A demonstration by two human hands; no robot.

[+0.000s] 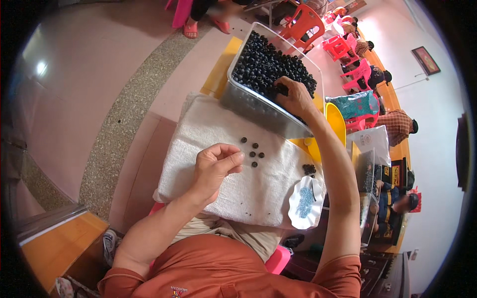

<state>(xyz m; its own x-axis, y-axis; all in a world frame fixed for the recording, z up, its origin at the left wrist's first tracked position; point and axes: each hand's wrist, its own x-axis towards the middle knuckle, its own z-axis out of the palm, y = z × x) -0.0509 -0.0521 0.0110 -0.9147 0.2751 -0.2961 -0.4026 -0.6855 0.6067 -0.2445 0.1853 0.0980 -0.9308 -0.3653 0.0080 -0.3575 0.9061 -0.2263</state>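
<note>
Black ring-like beads (268, 64) fill much of a clear tub (253, 107) set at the far edge of a white cloth (189, 144). Five loose beads (252, 154) lie on the cloth, just beyond the left fingertips, with a dark cluster (309, 169) farther right, near the fluted white dish (295, 213) of pale-blue grains (305, 202). Judged from where I stand, the work is at an early stage: few beads are out on the cloth, and by far the greater share remains in the tub. Whether the five loose beads or the cluster are finished cannot be told.

Left hand (218, 169), above the cloth: thumb and forefinger lie close together, the other fingers curled in toward the palm; whether anything is pinched between the tips is too small to make out.

Right hand (297, 99), reaching over the tub's near wall: fingers bent down among the beads, which they appear to touch; the tips are partly hidden, so a firm grip cannot be confirmed.
</note>
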